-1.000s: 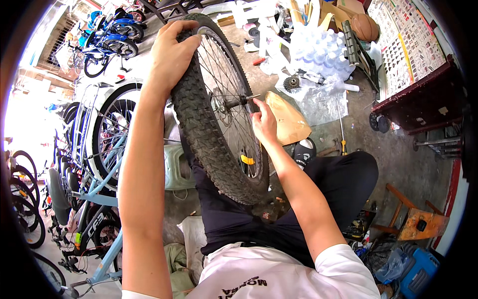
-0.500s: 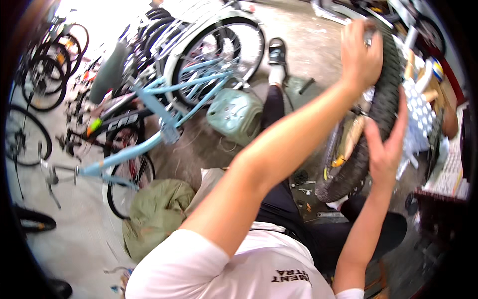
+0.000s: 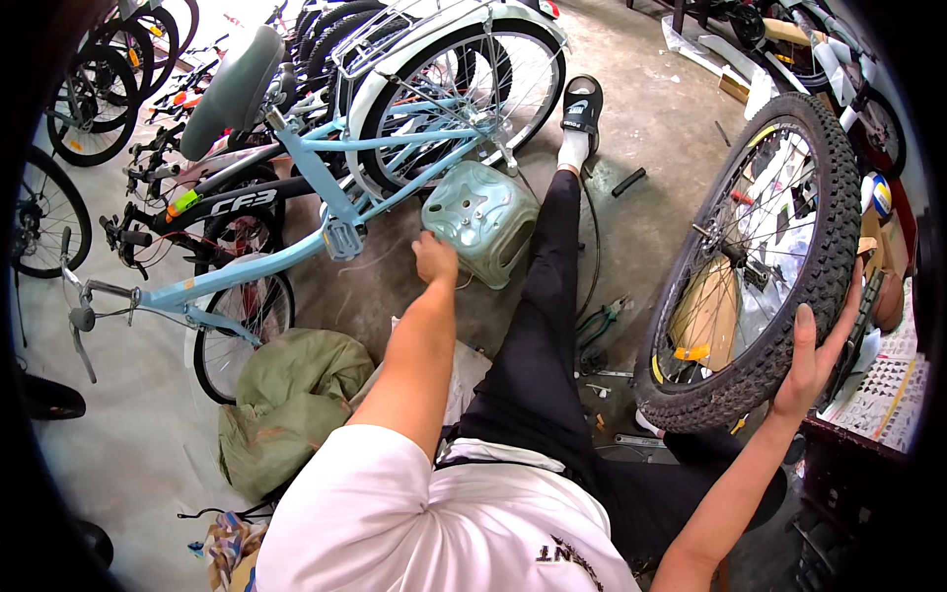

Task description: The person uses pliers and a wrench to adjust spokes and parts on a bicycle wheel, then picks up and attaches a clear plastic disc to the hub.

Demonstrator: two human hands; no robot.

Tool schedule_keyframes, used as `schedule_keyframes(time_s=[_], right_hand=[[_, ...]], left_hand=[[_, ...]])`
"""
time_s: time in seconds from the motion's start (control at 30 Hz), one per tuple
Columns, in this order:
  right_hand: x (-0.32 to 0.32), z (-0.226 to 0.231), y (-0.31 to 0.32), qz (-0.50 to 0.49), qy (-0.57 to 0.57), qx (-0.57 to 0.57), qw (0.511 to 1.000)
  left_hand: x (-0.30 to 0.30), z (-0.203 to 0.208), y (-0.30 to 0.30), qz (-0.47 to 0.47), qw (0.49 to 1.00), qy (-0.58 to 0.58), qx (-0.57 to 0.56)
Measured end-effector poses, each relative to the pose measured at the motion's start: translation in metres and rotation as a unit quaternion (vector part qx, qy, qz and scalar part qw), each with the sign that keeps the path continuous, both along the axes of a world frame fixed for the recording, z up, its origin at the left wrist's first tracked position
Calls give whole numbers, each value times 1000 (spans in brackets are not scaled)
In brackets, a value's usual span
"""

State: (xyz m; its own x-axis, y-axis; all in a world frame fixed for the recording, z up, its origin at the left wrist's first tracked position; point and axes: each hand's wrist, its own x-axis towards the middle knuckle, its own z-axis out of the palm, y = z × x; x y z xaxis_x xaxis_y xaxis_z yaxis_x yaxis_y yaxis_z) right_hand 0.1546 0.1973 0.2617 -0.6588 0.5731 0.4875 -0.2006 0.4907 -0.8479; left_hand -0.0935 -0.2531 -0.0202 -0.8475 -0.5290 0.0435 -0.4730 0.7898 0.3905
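A bicycle wheel (image 3: 850,207) with a black knobby tire stands tilted at the right, its spokes and hub showing. My right hand (image 3: 814,357) supports it from the near right side, palm against the tread, thumb up and fingers extended along the tire. Toward the middle, my left hand (image 3: 434,259) is beside the near left edge of a pale green plastic stool (image 3: 478,212). Its fingers are curled, and whatever they may hold is hidden. Whether that hand touches the stool I cannot tell.
A light-blue bicycle (image 3: 296,252) leans at the left, in front of several parked bikes. An olive cloth bundle (image 3: 296,405) lies below it. Green-handled pliers (image 3: 602,321), a wrench (image 3: 641,441) and a black tube (image 3: 628,182) are on the floor. My sandalled foot (image 3: 582,113) extends ahead.
My left hand has left the top of the wheel and moved left to beside the stool. The wheel has tipped to the right, showing its spokes, with my right hand still against its tire.
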Motion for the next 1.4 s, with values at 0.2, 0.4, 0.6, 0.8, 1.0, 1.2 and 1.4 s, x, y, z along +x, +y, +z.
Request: schedule_keyframes(time_s=[0.2, 0.4, 0.6, 0.8, 1.0, 1.2, 1.4], right_hand=[[-4, -2, -7, 11, 12, -7, 1000], [-7, 6, -14, 19, 4, -56, 998], [-6, -1, -14, 23, 14, -40, 999], [3, -7, -17, -45, -10, 63, 997], [2, -12, -28, -16, 51, -12, 998], [6, 8, 15, -79, 160, -327, 928], [-8, 22, 39, 21, 154, -371, 915]], left_hand=[[-25, 0, 8, -247, 969, 24, -24], [-46, -22, -15, -206, 972, -101, -59], [24, 114, 151, -342, 866, 18, 364], [87, 315, 323, -642, 570, 191, 476], [87, 372, 425, -792, 446, 308, 282], [96, 362, 422, -814, 488, 187, 255], [94, 357, 424, -840, 423, 262, 215]])
